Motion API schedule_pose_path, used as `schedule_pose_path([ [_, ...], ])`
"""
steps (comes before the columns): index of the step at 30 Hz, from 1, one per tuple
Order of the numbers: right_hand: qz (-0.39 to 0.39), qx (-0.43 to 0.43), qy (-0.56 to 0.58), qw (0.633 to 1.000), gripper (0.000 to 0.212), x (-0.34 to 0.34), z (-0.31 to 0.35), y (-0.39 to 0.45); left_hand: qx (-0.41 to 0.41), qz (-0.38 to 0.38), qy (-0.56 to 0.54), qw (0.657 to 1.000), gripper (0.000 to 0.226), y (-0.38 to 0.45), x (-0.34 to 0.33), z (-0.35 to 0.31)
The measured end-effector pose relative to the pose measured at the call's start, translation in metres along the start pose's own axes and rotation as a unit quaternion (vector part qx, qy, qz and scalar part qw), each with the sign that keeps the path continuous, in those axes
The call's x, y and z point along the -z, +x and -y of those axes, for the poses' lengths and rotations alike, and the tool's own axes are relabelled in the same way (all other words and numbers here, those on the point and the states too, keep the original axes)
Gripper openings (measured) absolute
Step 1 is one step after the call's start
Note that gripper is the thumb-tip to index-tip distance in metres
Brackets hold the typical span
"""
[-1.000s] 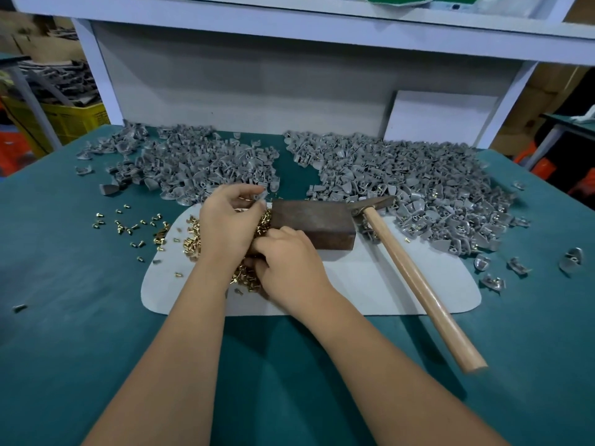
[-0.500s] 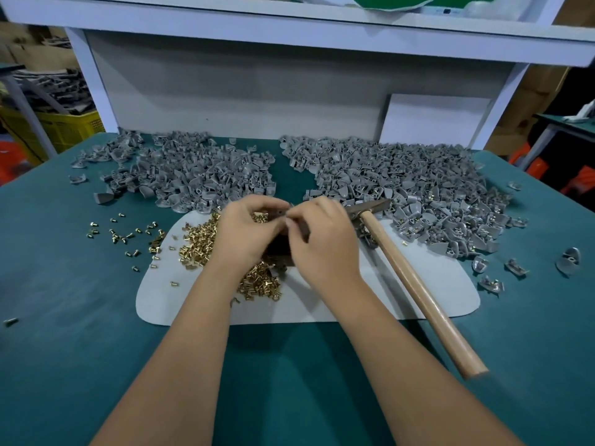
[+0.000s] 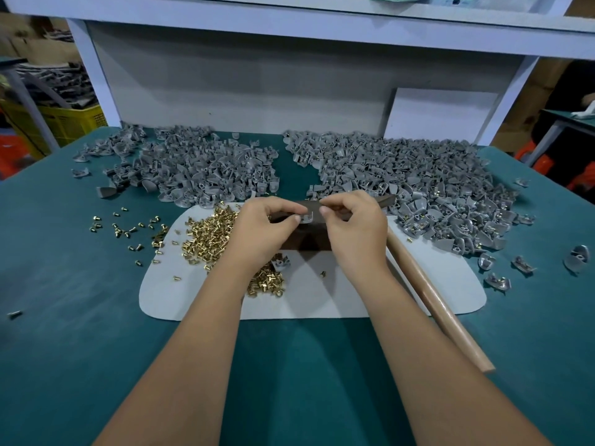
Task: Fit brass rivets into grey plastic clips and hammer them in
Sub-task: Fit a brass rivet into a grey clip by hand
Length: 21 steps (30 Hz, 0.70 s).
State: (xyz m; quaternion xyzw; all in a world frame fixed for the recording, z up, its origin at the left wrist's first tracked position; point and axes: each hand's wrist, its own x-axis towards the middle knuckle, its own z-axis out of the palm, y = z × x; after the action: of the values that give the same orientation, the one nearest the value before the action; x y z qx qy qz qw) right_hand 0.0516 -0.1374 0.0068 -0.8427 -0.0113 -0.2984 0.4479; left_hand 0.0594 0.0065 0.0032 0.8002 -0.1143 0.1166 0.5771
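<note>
My left hand (image 3: pixel 257 231) and my right hand (image 3: pixel 352 230) meet above the dark metal block (image 3: pixel 306 241) and pinch one grey plastic clip (image 3: pixel 307 217) between their fingertips. Whether a rivet sits in the clip cannot be told. A heap of brass rivets (image 3: pixel 209 235) lies on the pale mat (image 3: pixel 322 297), partly hidden under my left wrist. Another grey clip (image 3: pixel 280 262) lies on the mat by my left wrist. The hammer (image 3: pixel 434 300) lies to the right, its wooden handle pointing toward me and its head behind my right hand.
Two big piles of grey clips fill the back of the green table, left pile (image 3: pixel 199 169) and right pile (image 3: pixel 418 188). Loose rivets (image 3: pixel 128 230) lie scattered left of the mat. A few single clips (image 3: pixel 521 265) lie at the right. A white shelf frame (image 3: pixel 289 24) stands behind.
Both hands rose from the rivet heap and came together over the block. My right hand moved up from the heap to meet the left, and the clip now shows between the fingertips.
</note>
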Motion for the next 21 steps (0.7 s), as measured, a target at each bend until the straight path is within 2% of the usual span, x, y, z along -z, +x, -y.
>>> schedule_pose_path([
  [4,0.021,-0.024,0.038,0.999,0.016,-0.0017,0.0023,-0.0015,-0.008,0.005,-0.011,1.000,0.027,-0.0014,-0.0008,0.0013],
  [11,0.064,0.008,0.019,0.998,0.012,-0.0033,0.0046,-0.0026,-0.009,-0.019,0.056,0.998,0.012,0.0028,-0.0021,0.0064],
  [17,0.072,-0.013,0.043,0.996,0.010,-0.0010,0.0083,0.0004,-0.026,-0.026,0.068,0.997,0.009,0.0050,-0.0033,0.0076],
  [21,0.085,-0.020,-0.010,0.996,0.005,-0.0031,0.0078,-0.0008,-0.031,-0.027,0.071,0.997,0.008,0.0047,-0.0042,0.0077],
])
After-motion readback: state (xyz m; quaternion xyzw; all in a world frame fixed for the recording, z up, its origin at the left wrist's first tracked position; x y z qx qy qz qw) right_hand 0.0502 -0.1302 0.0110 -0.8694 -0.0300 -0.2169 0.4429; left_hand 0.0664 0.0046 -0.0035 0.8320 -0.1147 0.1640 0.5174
